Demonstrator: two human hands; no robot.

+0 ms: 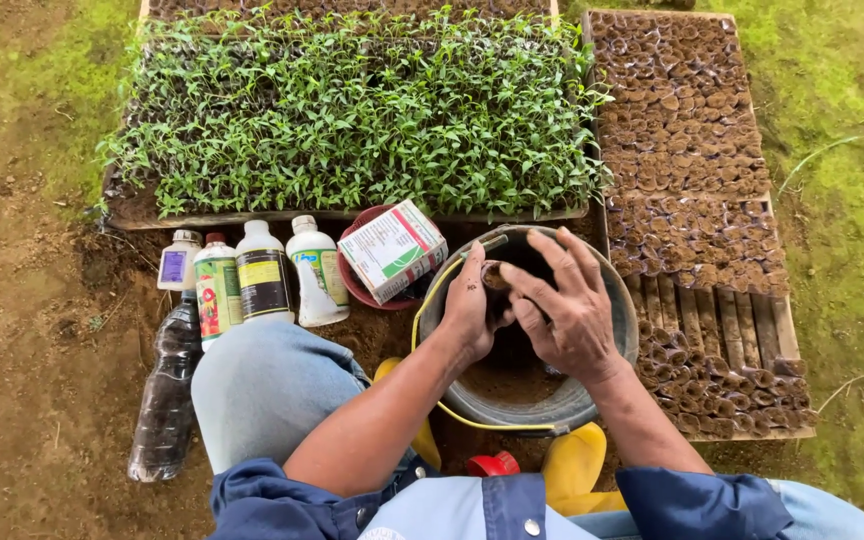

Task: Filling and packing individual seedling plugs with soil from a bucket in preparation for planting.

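Near: left hand (469,305) pinches a small soil pot (497,277) over the bucket (592,395), right hand (562,300) spread pressing it; right tray (747,310) mostly filled, middle rows bare

Bare brown soil ground (22,330) carries a seedling tray (352,110), a wooden pallet (722,320) of soil-filled cups, four bottles (252,270), a dark plastic bottle (165,400) and a bucket (552,405).

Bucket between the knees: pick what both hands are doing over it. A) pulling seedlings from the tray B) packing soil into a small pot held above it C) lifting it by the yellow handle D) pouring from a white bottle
B: the left hand cups a small soil-filled pot over the grey bucket while the right hand presses at it with its fingers.
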